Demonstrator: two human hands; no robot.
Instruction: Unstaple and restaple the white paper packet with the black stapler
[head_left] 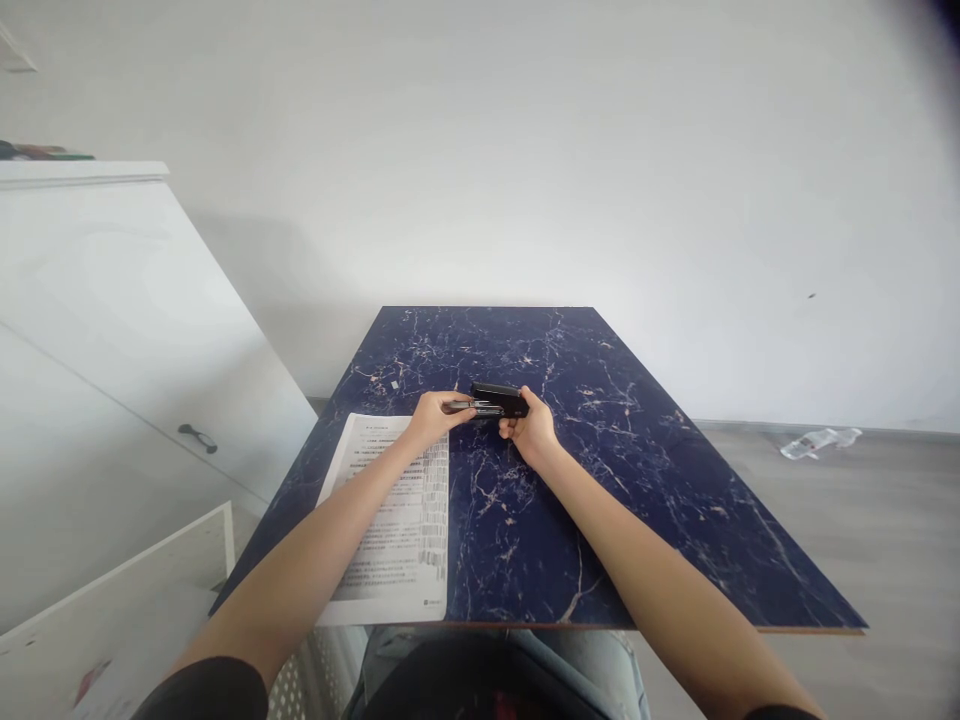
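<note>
Over the middle of the table, a black stapler (pixel 513 402) is held with its top part raised apart from the silvery metal strip. My right hand (pixel 537 430) is closed around its right end, thumb on top and fingers curled beneath. From the other side, my left hand (pixel 433 415) pinches the metal part at the left end. Exactly what lies between the left fingertips is too small to make out. Printed sheets of paper (pixel 390 520) lie under my left forearm, near the table's left front edge.
The dark blue marbled table (pixel 525 560) reaches back to a white wall (pixel 525 150). A small white piece (pixel 395 385) lies on it at the back left. At left stands a white cabinet (pixel 112 300) with a dark handle (pixel 198 438). A clear plastic bottle (pixel 819 443) lies on the floor at right.
</note>
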